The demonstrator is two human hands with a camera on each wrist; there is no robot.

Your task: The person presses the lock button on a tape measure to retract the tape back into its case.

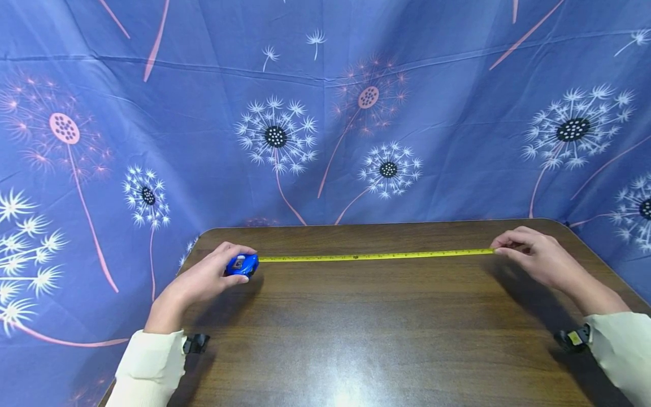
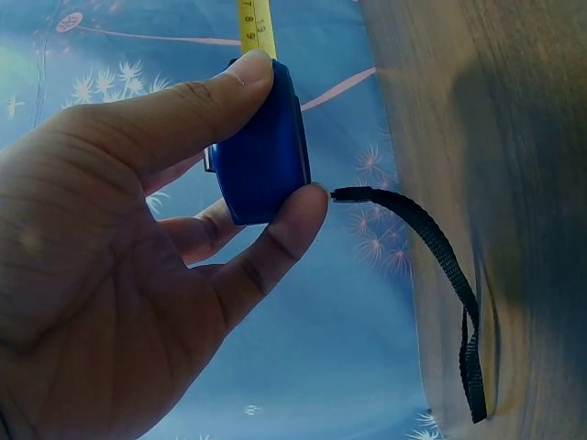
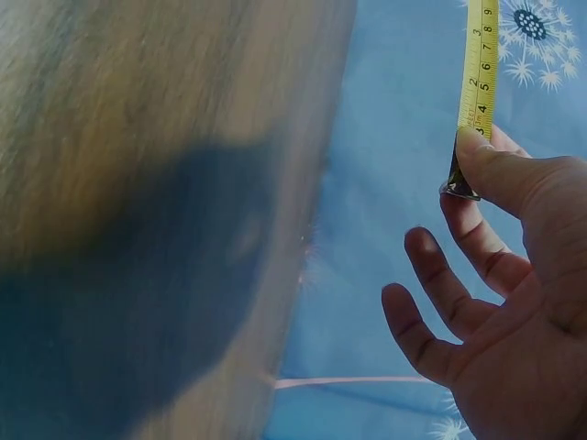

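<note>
Holding yellow blade (image 1: 376, 255) stretched sideways; clasping blue case (image 1: 243, 264) in left grip (image 1: 204, 276). Pinching blade's tip in right grip (image 1: 544, 260).

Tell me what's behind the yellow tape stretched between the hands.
Behind the yellow tape shows the brown table, with the blue dandelion-patterned cloth beyond. The narrow strip directly behind the tape is covered and can't be seen.

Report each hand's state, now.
Left hand: closed, holding the blue tape measure case between thumb and fingers.
Right hand: pinching the yellow tape near its end, other fingers loosely curled.
</note>
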